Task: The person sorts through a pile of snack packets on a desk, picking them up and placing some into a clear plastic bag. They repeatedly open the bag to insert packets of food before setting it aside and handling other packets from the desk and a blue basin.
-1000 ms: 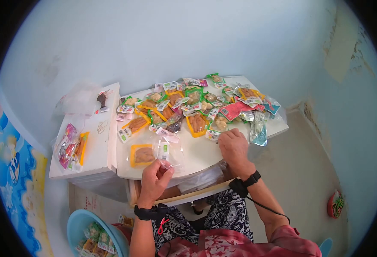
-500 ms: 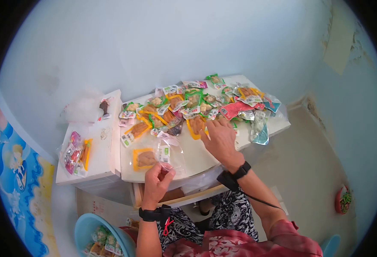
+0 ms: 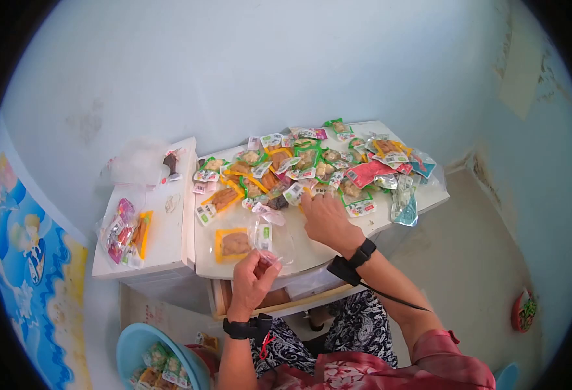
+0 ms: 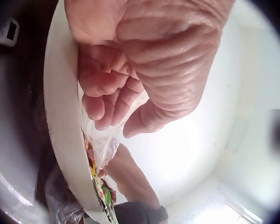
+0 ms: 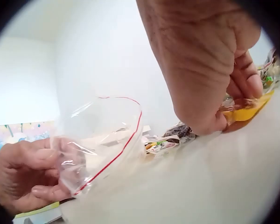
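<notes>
My left hand [image 3: 254,281] pinches the edge of a clear zip bag [image 3: 280,242] near the table's front edge. In the right wrist view, the clear bag [image 5: 100,140] gapes at its red-lined mouth, held by the left hand [image 5: 30,175]. A yellow-edged packet [image 3: 234,244] lies beside or partly under the bag; which cannot be told. At the front of the packet pile, my right hand [image 3: 330,223] bends over another packet. The right wrist view shows the fingers and thumb of the right hand [image 5: 210,70] gripping this yellow-edged packet [image 5: 246,115].
Several packets [image 3: 308,156] cover the table's back half. A side cabinet [image 3: 172,224] at left bears a filled bag [image 3: 122,229] and empty clear bags [image 3: 139,162]. An open drawer [image 3: 299,298] sits below the front edge. On the floor stands a blue basin [image 3: 128,338] of packets.
My right hand has moved left from the pile's right front to a yellow-edged packet and grips it. The left hand still holds the bag. The head view has shifted slightly.
</notes>
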Action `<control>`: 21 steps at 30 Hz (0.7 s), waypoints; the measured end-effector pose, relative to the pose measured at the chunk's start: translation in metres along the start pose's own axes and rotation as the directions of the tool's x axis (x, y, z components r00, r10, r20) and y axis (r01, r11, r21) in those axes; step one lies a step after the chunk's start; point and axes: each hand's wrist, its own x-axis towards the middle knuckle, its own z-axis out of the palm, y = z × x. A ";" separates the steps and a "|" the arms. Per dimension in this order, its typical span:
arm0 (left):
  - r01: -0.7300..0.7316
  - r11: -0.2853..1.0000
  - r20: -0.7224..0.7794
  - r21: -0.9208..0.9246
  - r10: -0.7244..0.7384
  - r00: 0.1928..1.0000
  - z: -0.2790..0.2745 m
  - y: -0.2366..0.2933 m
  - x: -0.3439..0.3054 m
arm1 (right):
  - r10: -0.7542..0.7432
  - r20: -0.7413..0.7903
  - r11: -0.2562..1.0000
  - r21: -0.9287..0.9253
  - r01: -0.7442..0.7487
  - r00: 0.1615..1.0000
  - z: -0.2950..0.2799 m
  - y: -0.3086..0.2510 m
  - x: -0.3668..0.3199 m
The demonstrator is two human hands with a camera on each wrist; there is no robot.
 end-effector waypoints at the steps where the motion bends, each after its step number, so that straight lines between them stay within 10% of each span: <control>1: -0.002 1.000 0.001 -0.004 0.002 1.000 0.000 0.001 0.000 | -0.021 0.012 1.000 -0.011 0.021 1.000 -0.005 -0.001 -0.006; 6: -0.002 0.999 -0.011 -0.036 0.001 1.000 0.001 0.002 -0.002 | -0.125 -0.125 0.991 -0.055 0.119 0.984 -0.016 0.004 -0.030; 12: 0.011 0.990 -0.034 -0.139 -0.016 0.999 0.000 0.003 -0.007 | 0.158 -0.336 0.929 0.369 -0.025 0.928 -0.012 0.019 -0.048; 15: 0.019 0.973 -0.138 -0.230 -0.052 0.989 -0.002 0.015 -0.024 | 0.372 -0.170 0.336 0.941 0.038 0.912 -0.033 0.008 -0.069; 21: -0.039 0.946 -0.117 -0.321 0.002 0.993 0.010 0.060 -0.053 | 0.250 0.219 -0.467 0.881 -0.081 0.943 -0.066 -0.031 -0.116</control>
